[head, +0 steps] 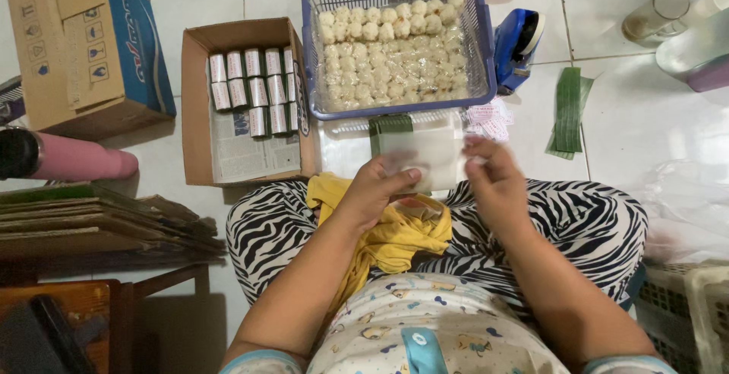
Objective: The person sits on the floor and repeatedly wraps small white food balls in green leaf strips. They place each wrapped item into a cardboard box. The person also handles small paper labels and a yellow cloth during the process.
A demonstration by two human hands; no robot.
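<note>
I sit cross-legged on a white tiled floor. My left hand (pixel 377 189) and my right hand (pixel 492 179) together hold a clear plastic bag (pixel 422 155) with a green leaf strip folded at its top. A yellow cloth (pixel 395 233) lies on my lap under the hands. Just beyond them stands a blue plastic basket (pixel 311 47) filled with several small pale round cakes (pixel 395 55). A clear plastic tray (pixel 342 150) lies between the basket and my knees.
An open cardboard box (pixel 199 116) at left holds several wrapped rolls (pixel 254 89) on newspaper. A larger closed carton (pixel 83 47) stands far left. A blue tape dispenser (pixel 518 44), green leaf strips (pixel 568 108), a glass (pixel 653 15) and a pink bottle (pixel 76 161) lie around.
</note>
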